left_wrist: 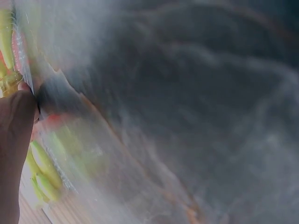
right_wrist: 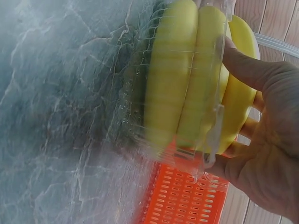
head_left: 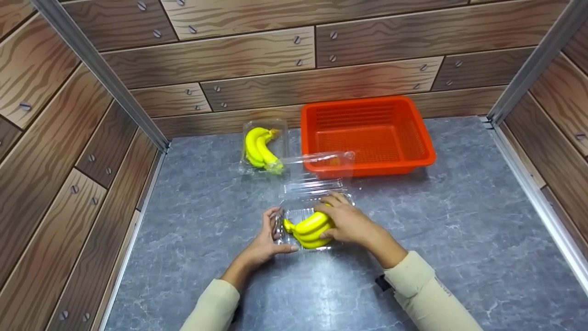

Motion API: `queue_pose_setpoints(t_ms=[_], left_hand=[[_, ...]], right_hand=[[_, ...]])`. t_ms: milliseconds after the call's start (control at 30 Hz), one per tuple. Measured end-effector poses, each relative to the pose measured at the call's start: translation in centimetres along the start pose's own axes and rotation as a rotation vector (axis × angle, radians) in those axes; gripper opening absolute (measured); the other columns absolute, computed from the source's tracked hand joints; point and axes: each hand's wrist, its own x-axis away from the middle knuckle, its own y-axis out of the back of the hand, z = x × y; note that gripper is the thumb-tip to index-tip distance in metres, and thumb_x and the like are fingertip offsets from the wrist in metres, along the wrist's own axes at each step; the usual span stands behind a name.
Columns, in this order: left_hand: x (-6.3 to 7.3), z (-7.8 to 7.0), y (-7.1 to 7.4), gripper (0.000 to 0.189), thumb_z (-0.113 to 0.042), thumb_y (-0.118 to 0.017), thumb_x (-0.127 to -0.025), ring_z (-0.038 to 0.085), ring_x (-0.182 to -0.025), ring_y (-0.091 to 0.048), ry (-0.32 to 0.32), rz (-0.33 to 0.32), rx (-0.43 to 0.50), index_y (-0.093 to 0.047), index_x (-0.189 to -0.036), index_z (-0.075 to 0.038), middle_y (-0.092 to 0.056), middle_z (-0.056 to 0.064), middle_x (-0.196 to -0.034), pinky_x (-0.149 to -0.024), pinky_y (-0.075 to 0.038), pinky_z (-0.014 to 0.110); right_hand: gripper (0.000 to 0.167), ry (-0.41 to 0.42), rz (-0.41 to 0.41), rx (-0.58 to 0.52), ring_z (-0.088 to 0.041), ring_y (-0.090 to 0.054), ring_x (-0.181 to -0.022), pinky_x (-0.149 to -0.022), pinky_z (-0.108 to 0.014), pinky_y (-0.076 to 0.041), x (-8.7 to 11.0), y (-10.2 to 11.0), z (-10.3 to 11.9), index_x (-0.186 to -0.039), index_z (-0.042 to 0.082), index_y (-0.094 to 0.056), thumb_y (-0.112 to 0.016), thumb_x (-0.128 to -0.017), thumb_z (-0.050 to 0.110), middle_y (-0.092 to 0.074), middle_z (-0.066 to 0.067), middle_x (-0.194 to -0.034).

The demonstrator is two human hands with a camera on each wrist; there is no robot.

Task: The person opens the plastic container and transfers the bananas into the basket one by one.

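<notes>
Gripping curved yellow banana bunch (head_left: 311, 230) with my right fingers (head_left: 336, 199), inside hinged clear plastic clamshell (head_left: 301, 214); my left fingers (head_left: 285, 248) clasp the clamshell's side.

Wood-plank-patterned walls (head_left: 257, 50), metal corner posts (head_left: 103, 71), grey marbled surface (head_left: 193, 220), pale glare (head_left: 314, 294)

No readable text, label, brand, number or sign in any view. Faint dark marking (head_left: 443, 288) on right sleeve (head_left: 429, 299), just above cuff (head_left: 410, 275) in head view; too small and blurred to make out.
</notes>
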Motion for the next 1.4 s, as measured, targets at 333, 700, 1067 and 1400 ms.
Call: queue_pose_setpoints(t_ms=[333, 700, 1067, 1400], left_hand=[[-0.09, 0.08, -0.10, 0.111, -0.003, -0.090, -0.080, 0.041, -0.165, -0.022, 0.007, -0.007, 0.003, -0.012, -0.159, -0.012, -0.014, 0.020, -0.180, -0.133, -0.027, 0.058], [-0.03, 0.10, -0.02, 0.112, -0.008, -0.091, -0.082, 0.038, -0.168, -0.016, 0.017, 0.002, -0.014, -0.011, -0.159, -0.014, -0.012, 0.019, -0.181, -0.133, -0.023, 0.057], [0.00, -0.28, -0.03, 0.112, -0.010, -0.092, -0.081, 0.036, -0.166, -0.022, 0.022, 0.001, -0.023, -0.013, -0.160, -0.016, -0.013, 0.017, -0.181, -0.129, -0.031, 0.054], [-0.21, -0.16, 0.07, 0.111, -0.010, -0.092, -0.081, 0.036, -0.167, -0.020, 0.017, 0.011, -0.008, -0.012, -0.158, -0.016, -0.013, 0.017, -0.181, -0.131, -0.029, 0.054]], right_hand=[[0.073, -0.007, -0.015, -0.002, -0.047, -0.032, -0.159, -0.117, -0.075, -0.042, 0.18, -0.47, -0.38, -0.150, 0.016, -0.061, -0.090, -0.084, 0.025, -0.050, -0.016, -0.163], [0.070, 0.028, -0.040, 0.009, -0.049, -0.039, -0.154, -0.115, -0.071, -0.047, 0.16, -0.45, -0.39, -0.146, 0.014, -0.064, -0.091, -0.083, 0.026, -0.055, -0.018, -0.157], [0.071, -0.004, -0.030, -0.005, -0.046, -0.038, -0.155, -0.116, -0.072, -0.045, 0.18, -0.32, -0.35, -0.148, 0.017, -0.062, -0.090, -0.083, 0.025, -0.055, -0.016, -0.158], [0.074, -0.030, -0.010, -0.018, -0.043, -0.036, -0.157, -0.117, -0.071, -0.045, 0.03, -0.10, -0.32, -0.151, 0.022, -0.061, -0.091, -0.083, 0.026, -0.053, -0.013, -0.161]])
